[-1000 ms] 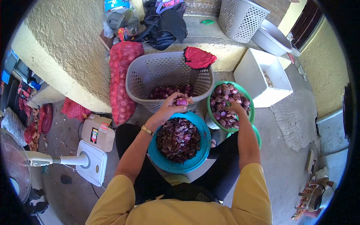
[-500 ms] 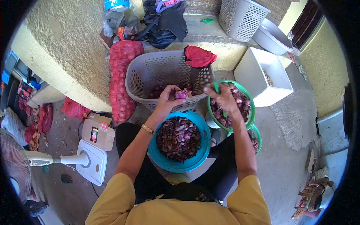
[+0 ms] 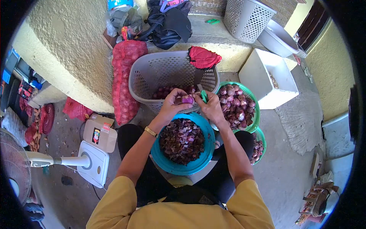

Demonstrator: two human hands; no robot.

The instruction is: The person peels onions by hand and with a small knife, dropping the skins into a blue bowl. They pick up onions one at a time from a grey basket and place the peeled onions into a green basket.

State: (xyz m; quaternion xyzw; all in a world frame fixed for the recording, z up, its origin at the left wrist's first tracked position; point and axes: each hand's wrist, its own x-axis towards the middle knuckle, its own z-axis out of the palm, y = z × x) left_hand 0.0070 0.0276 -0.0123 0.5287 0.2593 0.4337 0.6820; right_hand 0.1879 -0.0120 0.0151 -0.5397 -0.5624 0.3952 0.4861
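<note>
Concrete floor [image 3: 274, 187] | left hand [image 3: 172, 104] pinching onion [image 3: 187, 99] near basket [image 3: 152, 72] | right hand [image 3: 212, 110] gripping green tool [image 3: 204, 96], probably bladed | risk: tool could nick left hand if onion slips

The left hand [image 3: 169, 106] holds a purple onion [image 3: 187, 99]; the right hand [image 3: 212, 110] (close by) a green tool [image 3: 204, 96].

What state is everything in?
left hand, closed on an onion
onion, purple surface showing; how far peeled unclear
right hand, gripping a green tool
green tool, partly hidden by hand
blue basin, heaped with skins
gray basket, open, onions inside
red cloth, draped over basket's rim
upper green basket, filled with onions
red mesh sack, filled
white box, open
fan, whether spinning unclear
</note>
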